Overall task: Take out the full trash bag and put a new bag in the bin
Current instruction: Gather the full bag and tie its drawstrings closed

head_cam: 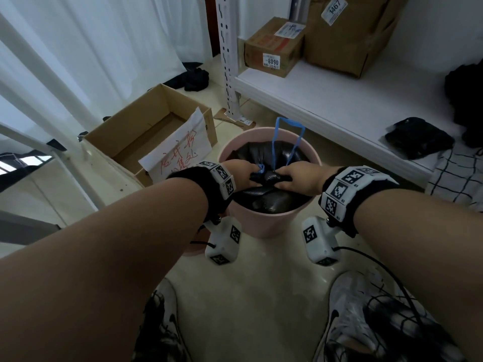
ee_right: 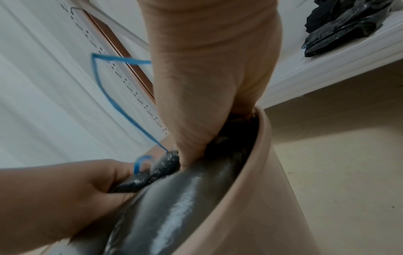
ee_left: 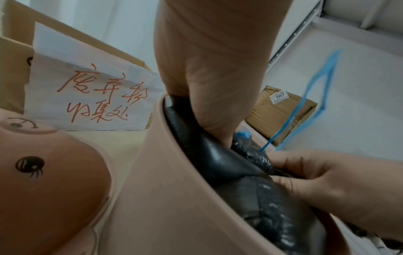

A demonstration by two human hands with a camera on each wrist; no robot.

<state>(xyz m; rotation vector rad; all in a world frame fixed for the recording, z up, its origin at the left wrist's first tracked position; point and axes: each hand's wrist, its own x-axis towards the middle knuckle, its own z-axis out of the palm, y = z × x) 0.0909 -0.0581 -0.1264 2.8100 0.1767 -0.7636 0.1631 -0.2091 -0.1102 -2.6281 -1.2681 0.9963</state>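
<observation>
Cardboard forms the open box well to the left of our fingers, with a white sign in red writing propped against it. Our left hand has its fingers curled around the gathered neck of the black trash bag, which sits inside the pink bin. Just beyond our fingertips a blue drawstring loops upward. Our right hand pinches the same neck from the other side.

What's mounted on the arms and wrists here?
Bare forearms, no sleeves. The left hand and right hand each sit past a black wristband carrying white blocks with black square fiducial markers, with a white marker-tagged camera pod below. Black cables trail from the pods.
</observation>
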